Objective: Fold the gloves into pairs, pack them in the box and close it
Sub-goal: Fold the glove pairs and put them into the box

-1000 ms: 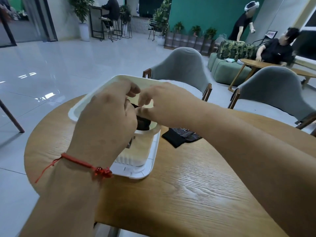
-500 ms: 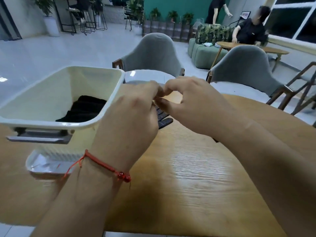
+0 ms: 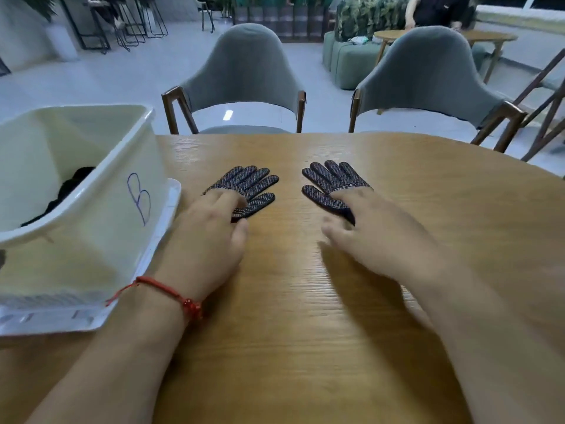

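Change: both hands were bunched together half a second ago, pinching a glove beside the box. They have since parted, and two gloves now lie flat on the counter [image 3: 305, 332].
Left hand: the left hand [image 3: 208, 240] lies palm down with loose fingers, its fingertips resting on the cuff end of the left glove [image 3: 249, 186]. It grips nothing, and a red string bracelet [image 3: 171, 292] sits at the wrist.
Right hand: the right hand [image 3: 376, 237] has its fingers spread, slightly blurred, and touches the cuff end of the right glove [image 3: 331, 182]. It is not pinching it.
Gloves: both are dark with pale dots and lie side by side but apart, their fingers pointing to the far edge. They are neither stacked nor folded.
Box: the cream box [image 3: 101, 209] stands open at the near left, with a blue "B" on its wall. It rests on its white lid [image 3: 172, 194].
Done: dark gloves in the box [image 3: 70, 185] look already packed, though I cannot tell how many.
Left to do: it seems this pair must be laid together, folded and put in. After that the lid has to come out from under the box and go on top.
Around: two grey chairs [image 3: 244, 71] stand at the far side, with a lounge and a seated person beyond.
In the way: nothing lies between the gloves and the box. Getting the lid out will likely mean lifting the box.
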### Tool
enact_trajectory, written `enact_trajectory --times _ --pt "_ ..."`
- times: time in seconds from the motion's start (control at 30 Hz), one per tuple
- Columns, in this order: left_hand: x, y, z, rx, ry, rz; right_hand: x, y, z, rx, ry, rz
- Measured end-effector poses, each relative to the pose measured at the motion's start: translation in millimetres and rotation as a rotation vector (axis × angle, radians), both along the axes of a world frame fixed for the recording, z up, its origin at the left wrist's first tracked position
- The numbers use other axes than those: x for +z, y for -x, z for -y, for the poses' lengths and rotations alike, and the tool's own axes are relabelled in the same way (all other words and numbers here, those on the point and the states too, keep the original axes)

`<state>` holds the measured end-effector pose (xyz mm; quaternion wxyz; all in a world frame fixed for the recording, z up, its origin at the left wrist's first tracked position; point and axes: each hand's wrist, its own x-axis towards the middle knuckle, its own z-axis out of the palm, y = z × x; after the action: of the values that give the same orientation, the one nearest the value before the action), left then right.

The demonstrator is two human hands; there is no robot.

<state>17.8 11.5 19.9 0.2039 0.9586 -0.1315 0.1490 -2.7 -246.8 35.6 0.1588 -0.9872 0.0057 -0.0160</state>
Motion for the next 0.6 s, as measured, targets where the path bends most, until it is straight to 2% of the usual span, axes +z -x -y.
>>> enact_trajectory --times 0.13,0.2,0.27,0.33,0.4,0.5,0.6 --pt "-19 -7 -6 0.034 -0.164 -0.244 -19 -4 9 -0.029 0.123 -0.094" --pt "-19 -3 -4 0.031 -0.206 -0.225 -17 -3 7 -0.016 0.165 -0.04" --pt "-15 3 0 0.021 -0.153 -0.156 -15 -3 3 -0.022 0.14 0.027" --pt "-12 6 6 -0.008 -0.072 -0.086 -11 -4 6 -0.088 0.055 0.102" --pt "-13 7 8 -0.028 -0.024 -0.03 -7 -6 12 -0.188 0.062 0.15" --pt "-19 6 5 -0.05 -0.019 -0.035 -6 -5 19 -0.292 0.183 0.039" --pt "-20 6 3 -0.099 -0.033 -0.102 -7 -4 18 -0.325 0.2 -0.076"
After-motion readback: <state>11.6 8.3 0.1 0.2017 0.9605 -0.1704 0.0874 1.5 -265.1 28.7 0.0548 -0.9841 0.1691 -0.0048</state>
